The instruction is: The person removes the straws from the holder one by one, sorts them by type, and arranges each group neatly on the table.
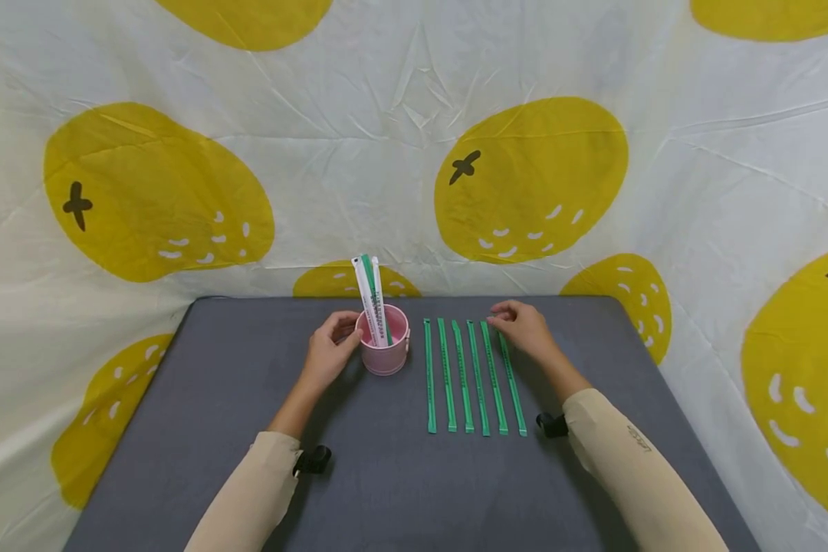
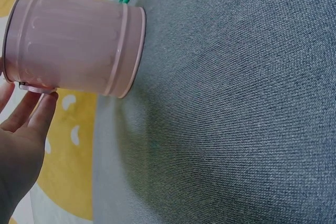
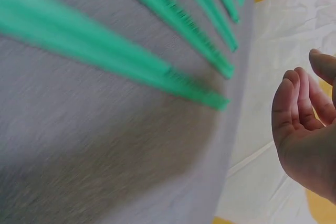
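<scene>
A small pink bucket (image 1: 386,362) stands upright on the grey table, with white and green paper-wrapped straws (image 1: 371,303) leaning inside it. My left hand (image 1: 331,349) grips it from the left, fingers at the rim and beside a small side handle (image 2: 38,88) in the left wrist view. Several green wrapped straws (image 1: 477,376) lie side by side to the right of the bucket. Over the far end of the rightmost straw (image 3: 105,51), my right hand (image 1: 522,328) hovers with loosely bent fingers. The right wrist view shows its thumb and fingers apart, nothing between them.
The dark grey table (image 1: 379,475) ends at a far edge just beyond the bucket and straws. A white cloth (image 1: 359,184) with large yellow fruit shapes hangs behind it. Black wrist cameras (image 1: 313,460) sit on both sleeves.
</scene>
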Demonstrator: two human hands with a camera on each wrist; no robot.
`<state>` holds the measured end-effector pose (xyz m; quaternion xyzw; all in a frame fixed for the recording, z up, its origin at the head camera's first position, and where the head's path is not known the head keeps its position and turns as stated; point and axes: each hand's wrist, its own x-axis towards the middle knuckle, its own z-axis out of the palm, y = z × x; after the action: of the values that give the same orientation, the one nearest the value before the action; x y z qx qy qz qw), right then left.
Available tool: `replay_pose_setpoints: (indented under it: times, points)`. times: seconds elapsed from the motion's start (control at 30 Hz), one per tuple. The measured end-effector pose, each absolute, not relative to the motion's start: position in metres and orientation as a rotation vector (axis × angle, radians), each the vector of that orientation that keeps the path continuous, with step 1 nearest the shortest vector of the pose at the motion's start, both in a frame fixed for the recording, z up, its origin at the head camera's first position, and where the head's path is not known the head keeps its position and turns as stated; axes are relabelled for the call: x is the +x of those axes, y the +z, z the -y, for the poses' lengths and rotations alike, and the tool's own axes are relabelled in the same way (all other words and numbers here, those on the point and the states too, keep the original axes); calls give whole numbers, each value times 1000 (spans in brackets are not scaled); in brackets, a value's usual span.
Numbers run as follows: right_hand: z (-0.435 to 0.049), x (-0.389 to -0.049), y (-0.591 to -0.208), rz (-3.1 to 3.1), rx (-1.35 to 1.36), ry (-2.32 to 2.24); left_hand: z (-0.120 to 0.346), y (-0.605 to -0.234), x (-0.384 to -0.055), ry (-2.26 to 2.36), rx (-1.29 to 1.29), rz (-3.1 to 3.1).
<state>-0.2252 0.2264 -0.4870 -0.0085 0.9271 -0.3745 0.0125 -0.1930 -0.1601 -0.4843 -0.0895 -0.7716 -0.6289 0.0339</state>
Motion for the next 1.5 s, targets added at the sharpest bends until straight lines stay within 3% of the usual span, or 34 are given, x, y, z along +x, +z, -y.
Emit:
replay_pose_setpoints:
  times: [0.23, 0.9, 1.3, 1.5]
  points:
    - [-203, -235, -471, -2850, -83, -1299, 164, -508, -204, -1915, -273, 2349]
    - [-111, -269, -448, -2674, -284, -1574, 164, -510, -207, -1898, -297, 2347]
    - [-63, -280, -443, -2606, -345, -1631, 161, -477, -191, -1917, -304, 2371]
    - [-50, -280, -443, -2605, -366, -1591, 161, -478, -192, -1950, -310, 2348]
